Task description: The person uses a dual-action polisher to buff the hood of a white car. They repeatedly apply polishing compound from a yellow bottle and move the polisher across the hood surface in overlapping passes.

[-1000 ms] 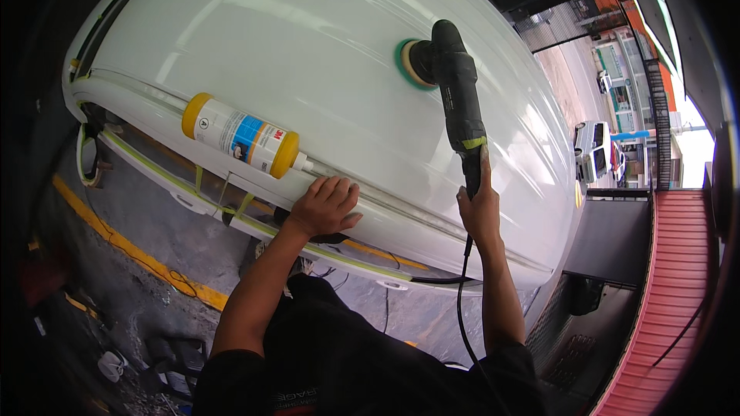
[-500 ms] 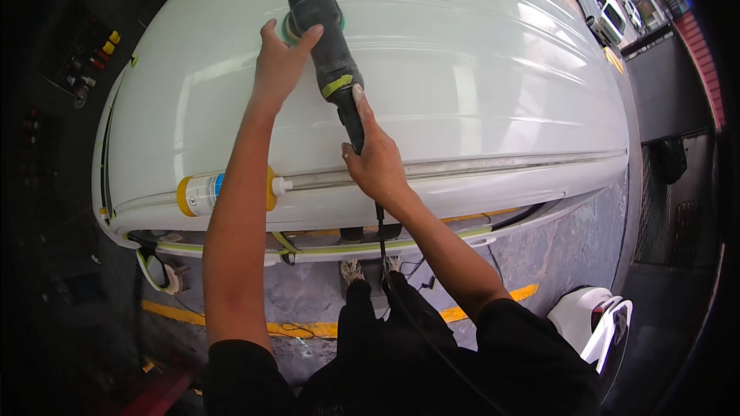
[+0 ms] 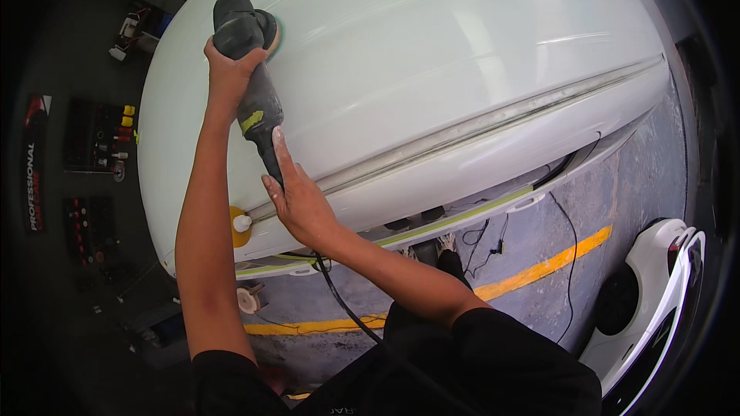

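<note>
The head-worn fisheye looks down, near, over both hands (image 3: 307,206).

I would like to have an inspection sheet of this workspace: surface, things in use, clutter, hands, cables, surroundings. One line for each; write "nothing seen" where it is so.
Surface: curved, glossy white roof with light reflections.
Things in use: black polisher, pad contact unclear; yellow-ended bottle, mostly hidden by the left forearm.
Clutter: loose dark cable on the floor.
Hands: left hand grips the polisher near its head; right hand holds the rear handle, pale residue on its fingers.
Cables: the polisher's cord runs toward the person's body.
Surroundings: white vehicle at lower right; yellow floor line.
</note>
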Available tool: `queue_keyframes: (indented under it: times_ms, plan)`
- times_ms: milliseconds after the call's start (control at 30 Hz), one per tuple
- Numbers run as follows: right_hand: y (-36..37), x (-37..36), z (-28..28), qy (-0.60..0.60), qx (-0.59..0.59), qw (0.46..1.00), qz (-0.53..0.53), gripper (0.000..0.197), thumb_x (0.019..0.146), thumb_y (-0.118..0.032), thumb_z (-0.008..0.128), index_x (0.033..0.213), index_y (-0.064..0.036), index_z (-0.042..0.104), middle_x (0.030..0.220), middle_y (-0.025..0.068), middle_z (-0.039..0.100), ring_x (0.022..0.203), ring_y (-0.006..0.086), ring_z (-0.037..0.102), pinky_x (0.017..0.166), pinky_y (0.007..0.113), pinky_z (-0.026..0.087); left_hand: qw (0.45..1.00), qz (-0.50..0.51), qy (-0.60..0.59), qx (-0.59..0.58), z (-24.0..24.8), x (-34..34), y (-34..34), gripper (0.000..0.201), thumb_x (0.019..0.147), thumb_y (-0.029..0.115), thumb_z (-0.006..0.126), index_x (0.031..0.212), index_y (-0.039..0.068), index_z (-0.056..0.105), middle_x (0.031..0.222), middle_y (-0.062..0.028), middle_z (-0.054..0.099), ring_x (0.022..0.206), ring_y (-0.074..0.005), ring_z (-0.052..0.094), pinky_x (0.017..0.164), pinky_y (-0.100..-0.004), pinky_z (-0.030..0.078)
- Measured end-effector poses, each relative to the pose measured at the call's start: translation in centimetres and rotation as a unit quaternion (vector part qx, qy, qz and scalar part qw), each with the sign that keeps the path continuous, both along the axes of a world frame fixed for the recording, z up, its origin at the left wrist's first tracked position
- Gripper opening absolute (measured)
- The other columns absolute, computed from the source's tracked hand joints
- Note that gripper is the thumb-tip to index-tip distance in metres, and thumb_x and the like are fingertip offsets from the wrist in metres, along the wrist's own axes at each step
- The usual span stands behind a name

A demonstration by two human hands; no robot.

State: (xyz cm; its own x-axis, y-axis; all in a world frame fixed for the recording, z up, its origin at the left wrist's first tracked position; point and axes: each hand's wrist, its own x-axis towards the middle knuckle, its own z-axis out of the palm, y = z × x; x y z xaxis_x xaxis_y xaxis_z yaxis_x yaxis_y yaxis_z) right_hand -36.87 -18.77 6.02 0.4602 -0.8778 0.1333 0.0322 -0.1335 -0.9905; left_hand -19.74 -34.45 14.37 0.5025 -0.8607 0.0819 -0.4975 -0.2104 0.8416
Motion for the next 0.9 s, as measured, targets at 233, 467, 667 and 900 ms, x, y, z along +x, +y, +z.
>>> queue_keyframes:
  times_ms: [233,467,667,900]
  plan:
    - [-3.2,-4.9,-0.2,-0.01,0.007,0.998,-0.061,0.083,0.111,-0.022,0.054,0.174,-0.0203,-0.002,0.103,0.0322,0.057,0.087,0.054,0.06,0.081,0.059,0.051,0.997,-0.068,-0.022,0.007,0.8,-8.5,-5.4,0.112,0.075,0.022,0.088,0.159,-0.004,0.018,0.129,-0.0234,0.059,0.1,-0.0279,0.069,0.083,-0.0388,0.061]
    - [-6.5,-9.8,-0.2,-0.02,0.024,0.994,-0.103,0.084,0.11,-0.021,0.055,0.174,-0.0202,-0.001,0.102,0.0304,0.055,0.085,0.0526,0.06,0.081,0.058,0.052,0.992,-0.121,-0.025,0.019,0.7,-15.1,-10.4,0.11,0.075,0.022,0.087,0.157,-0.004,0.019,0.13,-0.0232,0.058,0.102,-0.0285,0.069,0.085,-0.0402,0.061]
    - [-10.1,-14.8,0.1,-0.022,0.055,0.993,-0.107,0.081,0.111,-0.019,0.054,0.172,-0.0102,0.001,0.146,0.0308,0.039,0.119,0.0527,0.053,0.103,0.055,0.045,0.984,-0.174,-0.035,-0.006,0.0,-20.9,-14.8,0.111,0.074,0.024,0.088,0.156,-0.006,0.019,0.13,-0.0232,0.059,0.106,-0.0281,0.068,0.087,-0.0399,0.061]
    - [-12.8,-16.8,-1.0,-0.025,-0.003,0.981,-0.192,0.083,0.111,-0.019,0.054,0.174,-0.0153,0.0,0.107,0.0318,0.057,0.091,0.0514,0.06,0.089,0.057,0.05,0.976,-0.214,-0.046,-0.005,-0.2,-25.6,-18.7,0.115,0.07,0.028,0.088,0.156,-0.007,0.02,0.131,-0.0225,0.061,0.109,-0.0287,0.069,0.093,-0.0389,0.059]
